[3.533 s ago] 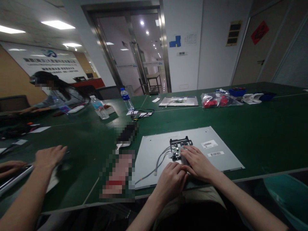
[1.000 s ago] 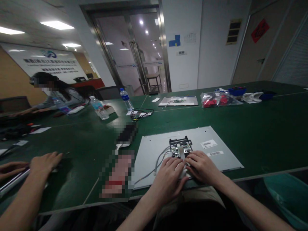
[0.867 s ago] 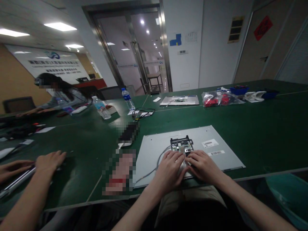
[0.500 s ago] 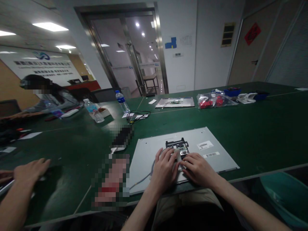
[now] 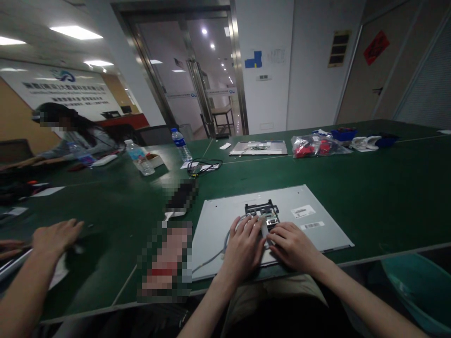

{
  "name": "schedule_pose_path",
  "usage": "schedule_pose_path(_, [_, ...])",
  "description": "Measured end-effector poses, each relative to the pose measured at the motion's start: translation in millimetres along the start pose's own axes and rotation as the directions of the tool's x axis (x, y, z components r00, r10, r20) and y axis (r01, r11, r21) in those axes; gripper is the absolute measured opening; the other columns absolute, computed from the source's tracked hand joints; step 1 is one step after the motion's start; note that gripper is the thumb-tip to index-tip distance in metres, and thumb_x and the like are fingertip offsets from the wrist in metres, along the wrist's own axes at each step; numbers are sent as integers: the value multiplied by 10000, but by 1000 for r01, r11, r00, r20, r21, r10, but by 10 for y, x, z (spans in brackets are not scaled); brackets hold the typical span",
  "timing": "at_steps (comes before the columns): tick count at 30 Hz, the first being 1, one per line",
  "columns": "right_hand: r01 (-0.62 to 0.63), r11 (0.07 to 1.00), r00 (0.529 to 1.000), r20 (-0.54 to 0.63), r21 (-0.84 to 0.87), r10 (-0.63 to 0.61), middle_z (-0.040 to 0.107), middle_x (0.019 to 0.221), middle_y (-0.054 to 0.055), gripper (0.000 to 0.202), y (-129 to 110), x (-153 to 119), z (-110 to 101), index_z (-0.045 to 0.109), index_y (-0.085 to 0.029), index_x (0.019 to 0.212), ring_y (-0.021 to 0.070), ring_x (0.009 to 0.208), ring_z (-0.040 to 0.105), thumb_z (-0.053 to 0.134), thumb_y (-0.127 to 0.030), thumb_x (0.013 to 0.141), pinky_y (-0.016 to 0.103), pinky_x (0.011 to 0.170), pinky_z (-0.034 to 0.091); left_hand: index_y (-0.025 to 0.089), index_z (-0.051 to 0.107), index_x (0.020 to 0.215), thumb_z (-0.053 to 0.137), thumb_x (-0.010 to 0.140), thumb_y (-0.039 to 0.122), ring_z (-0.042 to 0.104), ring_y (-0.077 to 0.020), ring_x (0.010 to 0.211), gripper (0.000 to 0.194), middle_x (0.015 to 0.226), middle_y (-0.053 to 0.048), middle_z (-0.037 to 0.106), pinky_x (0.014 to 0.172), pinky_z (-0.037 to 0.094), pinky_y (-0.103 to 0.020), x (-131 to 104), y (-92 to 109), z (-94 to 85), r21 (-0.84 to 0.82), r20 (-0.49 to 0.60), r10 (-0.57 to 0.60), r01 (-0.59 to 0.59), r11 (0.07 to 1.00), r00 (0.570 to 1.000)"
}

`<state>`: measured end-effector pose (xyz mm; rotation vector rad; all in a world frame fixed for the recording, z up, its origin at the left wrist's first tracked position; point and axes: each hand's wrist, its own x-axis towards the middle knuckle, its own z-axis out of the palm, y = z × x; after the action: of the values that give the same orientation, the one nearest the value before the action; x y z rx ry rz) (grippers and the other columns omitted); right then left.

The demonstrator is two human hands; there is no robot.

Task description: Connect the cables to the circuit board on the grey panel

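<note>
A flat grey metal panel (image 5: 218,225) with two white labels lies on the green table near its front edge. On it sits a black bracket with a small circuit board (image 5: 269,213), and a grey cable (image 5: 215,257) runs off the left side. My left hand (image 5: 244,241) rests over the lower part of the board, fingers bent and close together, at a small whitish piece. My right hand (image 5: 291,244) is just right of it, its fingertips closed at the same piece. What lies under the fingers is mostly hidden.
A co-worker's hand (image 5: 58,239) is at the left. Blurred-out items (image 5: 169,258) lie beside the panel. Farther back are bottles (image 5: 180,144), a black cable (image 5: 206,166), a second panel (image 5: 259,148) and a plastic bag with red items (image 5: 313,146).
The view has shifted slightly. My hands stay at the same place on the panel. The co-worker's hand at the left has moved a little up and right.
</note>
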<state>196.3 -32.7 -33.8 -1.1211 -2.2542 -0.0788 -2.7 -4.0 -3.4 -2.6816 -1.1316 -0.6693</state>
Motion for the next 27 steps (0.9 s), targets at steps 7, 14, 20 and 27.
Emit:
schedule_pose_path(7, [-1, 1000, 1000, -3, 3, 1, 656, 1043, 89, 183, -21, 11, -31, 625, -192, 1078, 249, 1028, 562, 621, -201, 895, 415, 919, 456, 188, 492, 1379, 498, 950, 308, 424, -288, 1346, 445, 1433, -93, 519, 1178, 200, -509, -7, -6, 27, 18, 19, -38, 38, 999, 999])
schedule_pose_path(14, [-7, 1000, 1000, 1, 5, 7, 656, 1057, 88, 196, -22, -3, -27, 622, -188, 1093, 248, 1036, 559, 624, -201, 897, 415, 926, 455, 178, 483, 1385, 494, 955, 325, 410, -293, 1358, 455, 1436, -98, 516, 1179, 201, -514, -17, -15, 48, 22, 32, -52, 51, 998, 998])
schedule_pose_path(20, [-8, 1000, 1000, 3, 6, 8, 654, 1063, 88, 191, -10, -6, -8, 622, -194, 1092, 252, 1044, 558, 626, -211, 901, 418, 927, 454, 180, 502, 1363, 503, 951, 328, 406, -293, 1361, 438, 1430, -94, 523, 1180, 198, -516, -23, -18, 61, 18, 41, -54, 53, 998, 998])
schedule_pose_path(27, [-10, 1000, 1000, 9, 11, 10, 653, 1080, 91, 198, -17, -8, -11, 621, -191, 1112, 261, 1052, 555, 609, -231, 918, 428, 937, 450, 172, 526, 1328, 511, 948, 330, 431, -293, 1337, 412, 1385, -97, 562, 1181, 188, -512, -36, -25, 77, 9, 46, -47, 47, 999, 998])
